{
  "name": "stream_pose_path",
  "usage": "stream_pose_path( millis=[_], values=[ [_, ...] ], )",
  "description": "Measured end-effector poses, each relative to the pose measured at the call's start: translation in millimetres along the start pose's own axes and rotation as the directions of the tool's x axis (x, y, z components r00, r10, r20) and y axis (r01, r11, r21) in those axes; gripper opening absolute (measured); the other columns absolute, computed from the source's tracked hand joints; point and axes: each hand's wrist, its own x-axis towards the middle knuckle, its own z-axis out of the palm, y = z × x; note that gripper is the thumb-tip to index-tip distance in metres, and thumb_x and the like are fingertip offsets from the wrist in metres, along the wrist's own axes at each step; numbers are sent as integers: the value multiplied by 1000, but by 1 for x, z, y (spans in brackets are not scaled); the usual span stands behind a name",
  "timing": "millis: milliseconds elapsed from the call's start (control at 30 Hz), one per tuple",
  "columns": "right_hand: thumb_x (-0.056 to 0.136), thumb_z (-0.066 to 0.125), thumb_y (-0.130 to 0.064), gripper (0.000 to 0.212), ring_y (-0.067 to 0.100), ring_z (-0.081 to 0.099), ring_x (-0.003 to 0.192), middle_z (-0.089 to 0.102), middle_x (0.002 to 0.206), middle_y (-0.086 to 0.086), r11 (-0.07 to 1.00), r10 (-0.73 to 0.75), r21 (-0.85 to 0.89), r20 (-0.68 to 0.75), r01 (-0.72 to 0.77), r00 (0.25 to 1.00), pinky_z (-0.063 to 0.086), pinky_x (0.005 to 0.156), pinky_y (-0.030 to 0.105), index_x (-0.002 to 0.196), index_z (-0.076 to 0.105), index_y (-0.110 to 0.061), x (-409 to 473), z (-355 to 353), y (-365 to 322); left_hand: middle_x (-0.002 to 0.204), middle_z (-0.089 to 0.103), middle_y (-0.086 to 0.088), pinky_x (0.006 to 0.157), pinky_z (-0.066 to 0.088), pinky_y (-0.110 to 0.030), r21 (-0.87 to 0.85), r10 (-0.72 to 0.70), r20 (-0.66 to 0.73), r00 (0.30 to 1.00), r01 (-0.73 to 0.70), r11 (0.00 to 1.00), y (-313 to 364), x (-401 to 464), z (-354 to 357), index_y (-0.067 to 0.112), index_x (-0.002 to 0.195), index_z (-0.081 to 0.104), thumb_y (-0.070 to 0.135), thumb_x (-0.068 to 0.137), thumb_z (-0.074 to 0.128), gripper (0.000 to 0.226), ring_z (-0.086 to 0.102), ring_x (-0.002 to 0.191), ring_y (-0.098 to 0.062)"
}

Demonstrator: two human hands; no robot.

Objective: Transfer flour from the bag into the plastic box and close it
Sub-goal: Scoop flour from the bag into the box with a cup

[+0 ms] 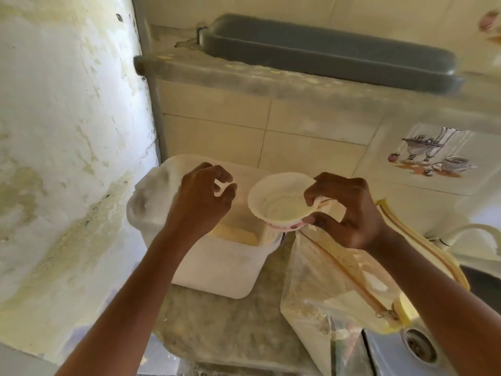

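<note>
Tiled wall (311, 137) behind; gray tray (325, 54) on ledge (244, 74), sink (406, 351) beside bag (325, 280).

Plastic box (217, 270) mouth open from above, left hand (200, 202) over it; peeling wall (67, 131) tight on its left, tiled wall (298, 137) behind. Flour bag (333, 283) crowds right, touching box corner. Bare counter (217, 327) strip in front; sink (406, 354) far right

Home kitchen, tiled wall (298, 137), sink drain (418, 346), stone counter (217, 321)
</note>
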Motion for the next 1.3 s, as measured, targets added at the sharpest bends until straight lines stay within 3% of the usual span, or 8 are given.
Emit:
stream_pose_path(
  millis=[233, 300, 500, 633, 833, 1033, 1167, 1300],
  values=[
    [90, 60, -47, 53, 20, 50, 65, 59, 71, 7, 978, -21, -211, -94, 1, 995, 41, 59, 31, 72, 64, 3, -60, -70, 18, 105, 61, 13, 74, 43, -12, -80, 214, 243, 946, -200, 976, 65, -8, 67, 26, 86, 70, 20, 90, 72, 7, 60, 95, -2],
    [90, 60, -49, 56, 20, 50, 63, 58, 71, 7, 972, -12, -236, -92, -10, 996, 38, 57, 27, 72, 65, 3, -76, -83, 24, 110, 58, 13, 85, 46, -20, -111, 266, 303, 915, -244, 964, 75, -11, 80, 27, 89, 71, 23, 90, 73, 5, 58, 101, -1],
    [85, 67, -44, 41, 21, 49, 63, 55, 72, 4, 950, -6, -305, 203, 69, 979, 42, 53, 33, 81, 68, -4, -120, -89, 50, 123, 49, 22, 101, 22, -28, 86, 233, 555, 798, -334, 939, 80, -15, 106, 27, 129, 60, 39, 93, 70, 39, 49, 122, -3],
    [95, 52, -64, 49, 18, 58, 71, 64, 79, -2, 885, 156, -456, 481, 95, 863, 54, 62, 36, 100, 68, -19, -133, -70, 65, 107, 46, 32, 96, 23, -28, 39, 211, 565, 798, -281, 959, 79, -15, 102, 29, 135, 56, 32, 81, 82, 60, 48, 103, 15],
    [97, 54, -53, 40, 22, 48, 122, 59, 122, 1, 795, 416, -561, 780, 230, 467, 51, 89, 37, 125, 62, -26, -124, -19, 81, 122, 52, 23, 109, 25, -31, -12, 176, 592, 786, -210, 978, 81, -16, 96, 29, 149, 46, 24, 73, 87, 86, 56, 109, 4],
    [95, 65, -22, 20, 39, 43, 132, 59, 132, 19, 648, 493, -658, 746, 383, 447, 55, 92, 47, 114, 68, -15, -117, 17, 96, 128, 48, 19, 113, 39, -46, -17, 137, 615, 777, -161, 987, 84, -15, 96, 33, 157, 34, 20, 71, 83, 100, 58, 111, -3],
    [97, 58, -16, 19, 37, 43, 136, 59, 131, 14, 722, 392, -527, 845, 448, 363, 51, 99, 45, 114, 67, -12, -117, 27, 97, 132, 48, 17, 110, 43, -49, -14, 119, 603, 789, -138, 990, 83, -15, 98, 33, 157, 33, 28, 67, 78, 100, 58, 116, -12],
    [80, 79, -24, 18, 24, 66, 100, 70, 100, 6, 745, 323, -505, 845, 436, 426, 50, 85, 27, 97, 76, -20, -110, 33, 83, 130, 49, 16, 115, 35, -49, -16, 123, 590, 798, -141, 990, 83, -15, 99, 30, 157, 34, 29, 67, 78, 100, 61, 109, -5]
  ],
)
